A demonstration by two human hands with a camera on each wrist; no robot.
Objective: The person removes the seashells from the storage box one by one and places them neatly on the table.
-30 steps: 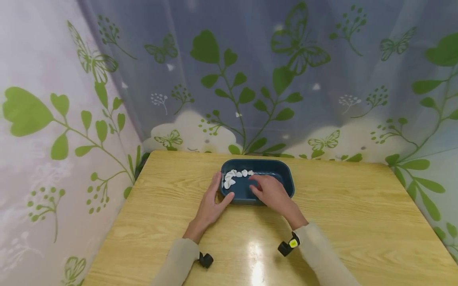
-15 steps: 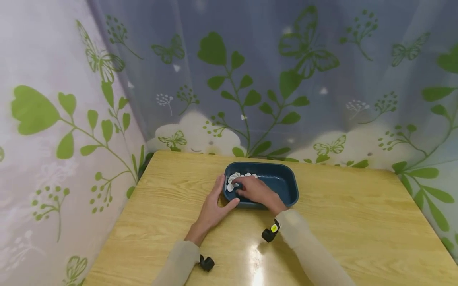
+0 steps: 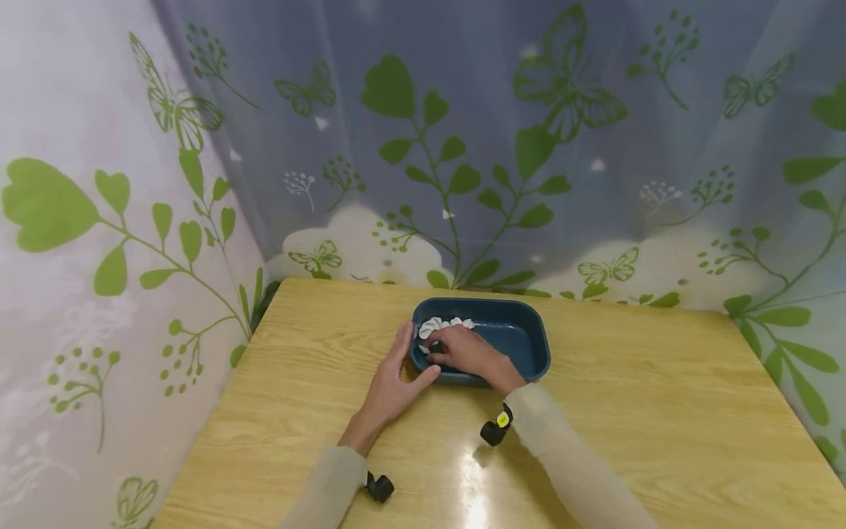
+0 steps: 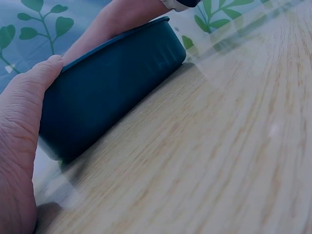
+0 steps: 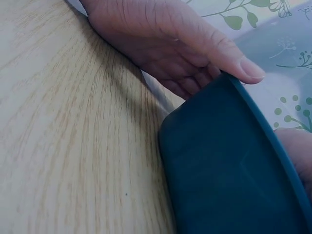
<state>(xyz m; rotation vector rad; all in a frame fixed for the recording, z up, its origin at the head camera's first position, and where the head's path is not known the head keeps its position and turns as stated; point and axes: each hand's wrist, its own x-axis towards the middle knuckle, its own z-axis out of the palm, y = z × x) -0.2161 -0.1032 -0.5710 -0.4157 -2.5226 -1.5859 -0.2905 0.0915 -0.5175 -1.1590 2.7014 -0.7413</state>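
Note:
A dark blue rectangular box (image 3: 512, 345) stands on the wooden table, with several small white shell-like pieces (image 3: 436, 325) grouped along its left end and back wall. My left hand (image 3: 391, 386) rests against the box's left front corner, its fingers nearly straight along the left side and its thumb at the front rim, as the right wrist view also shows. Inside the box, my right hand (image 3: 465, 349) is at the left end, index finger and thumb bent around a white piece (image 3: 424, 350) at their tips. Its palm hides part of the group. Box walls hide the pieces in both wrist views.
The light wooden table (image 3: 628, 411) extends around the box. A patterned curtain (image 3: 489, 147) hangs behind its far edge, and another patterned cloth (image 3: 119, 308) hangs on the left. Small black cameras sit at both wrists.
My right hand has moved left within the box, from near the middle to the white pieces, and its finger and thumb have come to one piece. The left hand has stayed at the corner.

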